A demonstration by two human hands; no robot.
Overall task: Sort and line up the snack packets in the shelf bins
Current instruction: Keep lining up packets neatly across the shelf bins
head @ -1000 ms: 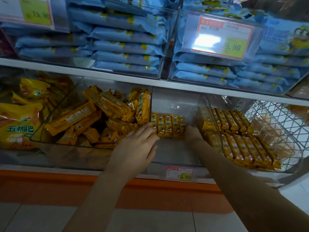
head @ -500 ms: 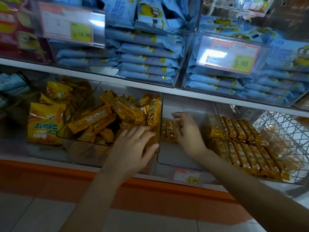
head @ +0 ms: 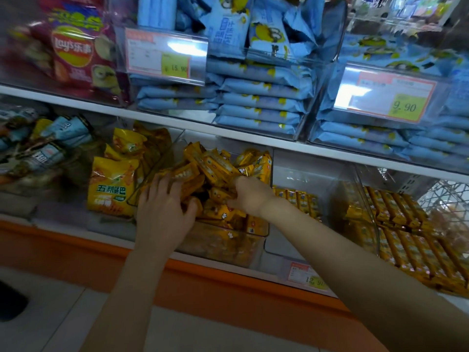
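A clear bin (head: pixel 228 247) on the lower shelf holds a jumbled heap of yellow snack packets (head: pixel 213 168). My left hand (head: pixel 165 209) lies spread over the heap's left side, fingers straight on a long packet, thumb against the packets. My right hand (head: pixel 251 196) reaches in from the right, its fingers curled round a small yellow packet (head: pixel 219 195) in the heap. The middle bin (head: pixel 317 179) holds a short upright row of yellow packets (head: pixel 297 199) at its back. The right bin has neat rows of the same packets (head: pixel 406 224).
Large yellow bags (head: pixel 111 184) fill the bin left of the heap. Above, a white shelf edge (head: pixel 228 135) carries bins of blue packets (head: pixel 258 100) with price tags. A wire basket (head: pixel 446 199) stands at far right. An orange shelf base (head: pixel 228 288) runs below.
My right hand left the middle bin's row and moved left into the jumbled heap. My left hand slid further onto the heap. The view shifted left and up.
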